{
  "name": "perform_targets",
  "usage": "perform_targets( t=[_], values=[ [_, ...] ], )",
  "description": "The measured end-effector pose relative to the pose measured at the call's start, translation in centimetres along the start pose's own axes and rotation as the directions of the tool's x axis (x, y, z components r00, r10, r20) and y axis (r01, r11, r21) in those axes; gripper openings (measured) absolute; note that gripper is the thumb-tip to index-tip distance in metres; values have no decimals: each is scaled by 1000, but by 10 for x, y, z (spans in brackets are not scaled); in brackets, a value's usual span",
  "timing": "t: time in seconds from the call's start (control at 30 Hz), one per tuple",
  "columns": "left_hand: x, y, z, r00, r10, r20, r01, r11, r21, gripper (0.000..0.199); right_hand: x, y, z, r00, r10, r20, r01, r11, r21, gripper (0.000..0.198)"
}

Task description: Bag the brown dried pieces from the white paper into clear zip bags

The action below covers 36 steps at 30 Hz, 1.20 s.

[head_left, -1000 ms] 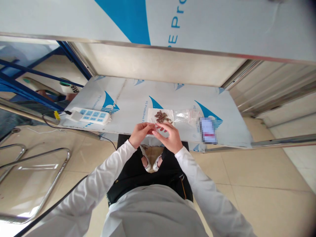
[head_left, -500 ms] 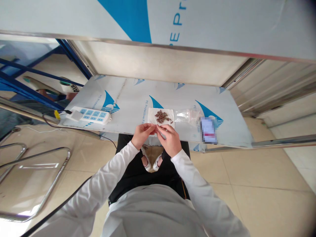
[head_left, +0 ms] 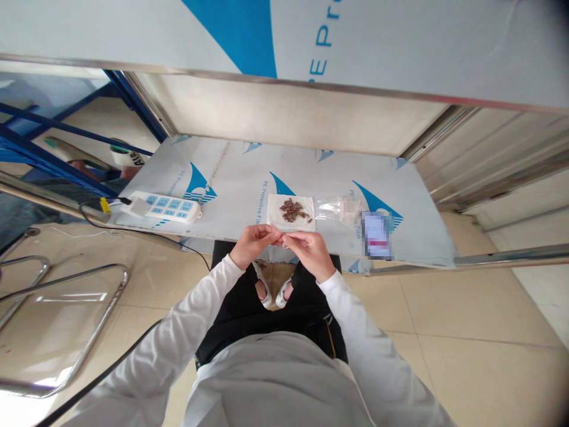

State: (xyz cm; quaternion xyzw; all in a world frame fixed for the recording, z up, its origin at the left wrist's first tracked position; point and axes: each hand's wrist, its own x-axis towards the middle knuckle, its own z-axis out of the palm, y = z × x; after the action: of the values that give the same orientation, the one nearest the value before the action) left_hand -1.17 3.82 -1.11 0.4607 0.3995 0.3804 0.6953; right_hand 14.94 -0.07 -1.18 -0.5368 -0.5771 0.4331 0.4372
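My left hand (head_left: 254,244) and my right hand (head_left: 308,251) meet fingertip to fingertip just off the shelf's near edge. Both are closed in a pinch; whatever lies between the fingers is too small to make out. Just beyond them, a white paper sheet (head_left: 276,220) lies on the shelf and bears a pile of small brown, stick-like pieces (head_left: 293,209). A clear plastic bag (head_left: 331,209) rests against the right side of the sheet.
The film-covered shelf (head_left: 240,172) also carries a white power strip (head_left: 171,207) at left and a blurred-out phone (head_left: 377,235) at right. An upper panel (head_left: 377,47) overhangs the far side. A metal-framed chair (head_left: 66,320) stands at lower left.
My hands have turned outward a little, the wrists now wider apart, while the fingertips stay together. My right hand has shifted slightly right and down. The pile looks unchanged.
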Motion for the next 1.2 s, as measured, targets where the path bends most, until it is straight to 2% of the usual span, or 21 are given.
perform_targets(
  t=[0.1,0.2,0.27,0.4,0.57,0.67,0.77,0.83,0.93,1.03,1.1,1.2],
  values=[
    [-4,2,-2,999,4,39,-5,999,31,35,-2,2,-2,997,45,62,-46,999,17,24],
    [-7,-1,0,1000,-19,15,18,997,81,37,-7,-1,2,1000,-14,11,16,988,-151,21],
    [-7,-4,3,999,-18,-36,22,992,121,38,-10,-4,5,996,-83,-16,75,953,-295,18],
    [-7,-8,8,995,17,-100,0,986,166,40,-11,-8,6,993,-117,14,112,897,-428,15],
    [-6,-8,5,999,38,18,-41,975,220,35,-12,-5,2,995,-100,20,98,892,-442,18],
    [-6,-9,2,1000,9,18,-14,950,312,28,-13,1,3,992,-113,-50,71,855,-514,16],
    [-8,-10,3,996,-51,-73,78,896,438,18,-12,3,4,969,-168,-180,16,774,-633,13],
    [-10,-9,7,989,-61,-137,121,866,485,14,-11,0,2,957,-204,-206,17,747,-664,17],
    [-9,-7,13,980,-27,-198,120,873,472,14,-10,-11,-3,971,-229,-69,118,710,-694,21],
    [-7,-5,17,980,-20,-198,110,884,455,17,-8,-18,-8,975,-199,103,213,678,-703,20],
    [-6,-5,19,986,-26,-164,104,867,488,17,-7,-18,-11,977,-158,146,215,688,-693,19],
    [-7,-5,18,990,-60,-125,121,812,571,18,-2,-13,-12,985,-114,128,171,695,-698,20]
  ],
)
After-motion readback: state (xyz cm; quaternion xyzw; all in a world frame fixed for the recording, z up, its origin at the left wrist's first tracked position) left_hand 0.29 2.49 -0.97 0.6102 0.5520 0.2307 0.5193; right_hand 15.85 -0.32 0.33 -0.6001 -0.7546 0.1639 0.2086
